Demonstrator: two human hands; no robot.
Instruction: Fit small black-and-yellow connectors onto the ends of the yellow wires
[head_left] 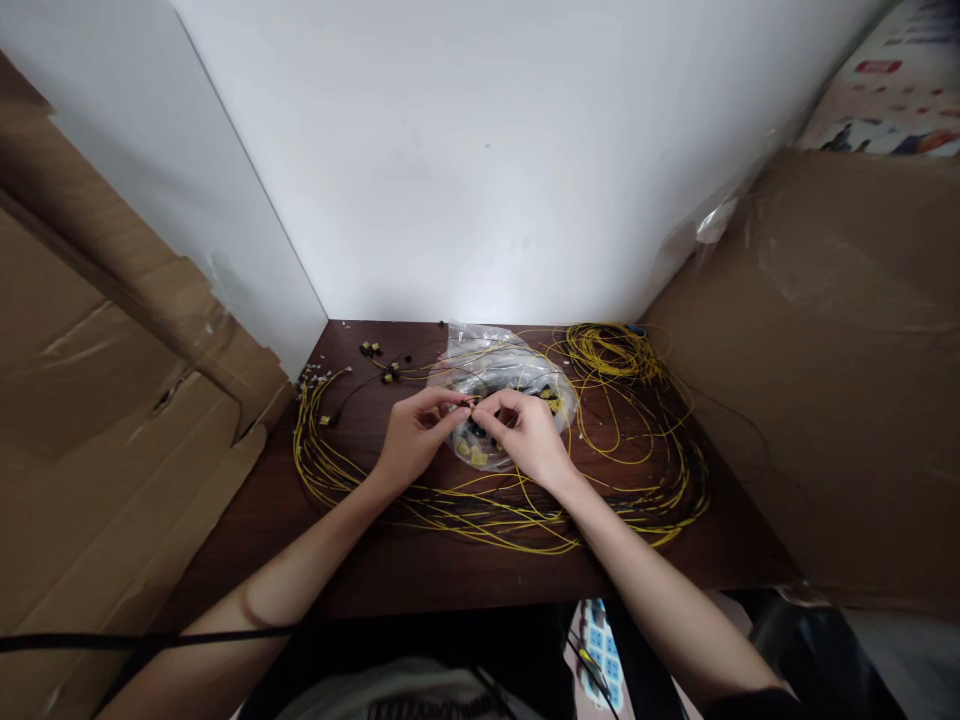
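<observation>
My left hand and my right hand meet fingertip to fingertip above a clear plastic bag. Both are closed in a pinch. What lies between the fingertips is tiny and partly hidden, so I cannot make out its kind. Under and around the fingers, the bag holds small yellow and black parts. A long bundle of yellow and black wires curves across the table below my hands. To the right of the bag lies a coil of yellow wire.
Several small black-and-yellow parts lie left of the bag on the dark brown table. Cardboard stands on the left and a large cardboard box on the right. A white panel closes off the back.
</observation>
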